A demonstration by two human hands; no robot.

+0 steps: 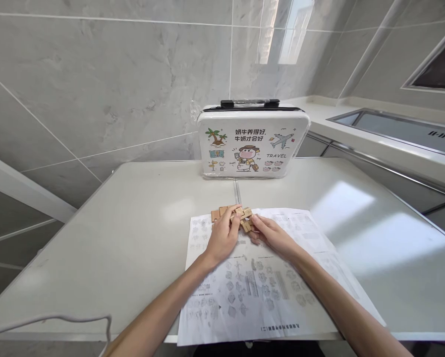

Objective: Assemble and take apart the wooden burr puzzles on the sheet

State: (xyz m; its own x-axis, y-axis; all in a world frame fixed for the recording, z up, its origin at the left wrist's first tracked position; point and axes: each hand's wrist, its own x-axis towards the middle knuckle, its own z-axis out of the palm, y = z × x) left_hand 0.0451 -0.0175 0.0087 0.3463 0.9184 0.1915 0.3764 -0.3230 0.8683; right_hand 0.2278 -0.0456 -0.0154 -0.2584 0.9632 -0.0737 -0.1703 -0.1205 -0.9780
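Over the top of a printed instruction sheet (252, 312), both hands meet around a cluster of small notched wooden puzzle pieces (247, 213). My left hand (224, 235) has its fingers curled over the cluster from the left. From the right, my right hand (272, 233) pinches the cluster's edge between thumb and fingers. Behind my left fingers, more wooden pieces (215, 215) lie at the sheet's top edge, partly covered by the hand. How the held pieces interlock is too small to make out. Rows of line drawings and text cover the sheet.
A white cartoon-printed case (222, 168) with a black handle stands at the table's back, against grey tiles. The pale folding table (140, 238) has a seam down its middle. A cable (59, 317) crosses the front left corner. At the right is a counter with a sink (401, 129).
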